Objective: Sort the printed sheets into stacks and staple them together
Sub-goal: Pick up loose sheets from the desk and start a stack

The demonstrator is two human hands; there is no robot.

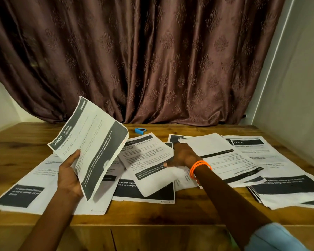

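A wooden table [152, 217] is spread with printed sheets, and one small blue stapler [140, 130] lies at its far edge, taken here as the landmark. Two hands are seen. A held sheet [91, 144], headed "KITCHEN", is gripped by the left hand [69, 175] nearer than the stapler and to its left; the thumb is laid on the printed face, the fingers are hidden behind the paper, and the sheet is raised clear of the table. Whether more than one page is held cannot be told. The right hand [181, 156], with orange bands [198, 167] on its wrist, is placed just nearer than the stapler and to its right, fingers extended flat onto the loose sheets [149, 160] there, nothing being clasped. Farther right of the stapler a thicker stack [286, 189] is laid, its many edges fanned; the pages cannot be counted. To the stapler's near left, flat sheets [25, 192] overlap. One brown curtain [143, 57] hangs behind the stapler.
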